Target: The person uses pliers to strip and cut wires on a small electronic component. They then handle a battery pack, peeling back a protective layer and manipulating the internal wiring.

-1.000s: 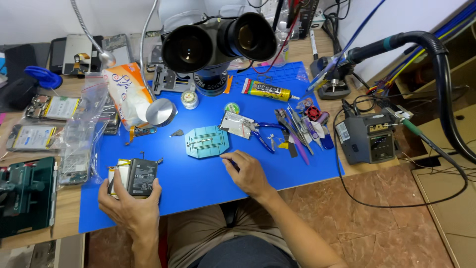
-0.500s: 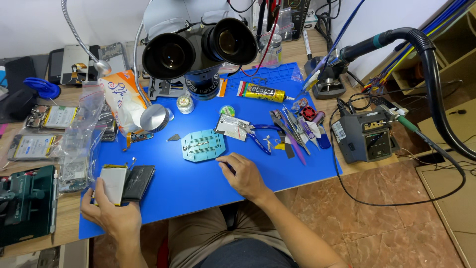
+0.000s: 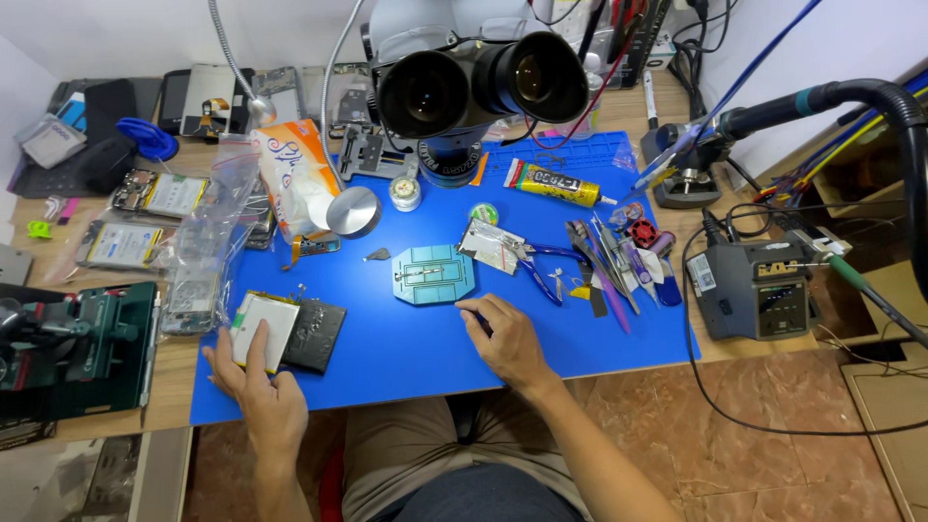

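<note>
My left hand lies on the blue mat at the front left, fingers resting on a white phone battery beside a dark phone back panel. On the mat's middle front, my right hand rests with its fingers curled and the fingertips touching the mat, just below a teal metal fixture plate. Whether it pinches something small I cannot tell.
A stereo microscope head hangs over the mat's back. Tweezers, pliers and pry tools lie right of the plate, a glue tube behind. A soldering station stands at right, a green jig at left, phone parts behind.
My left hand has lowered the battery and dark panel from a raised grip onto the mat. The right hand stays in place below the teal plate.
</note>
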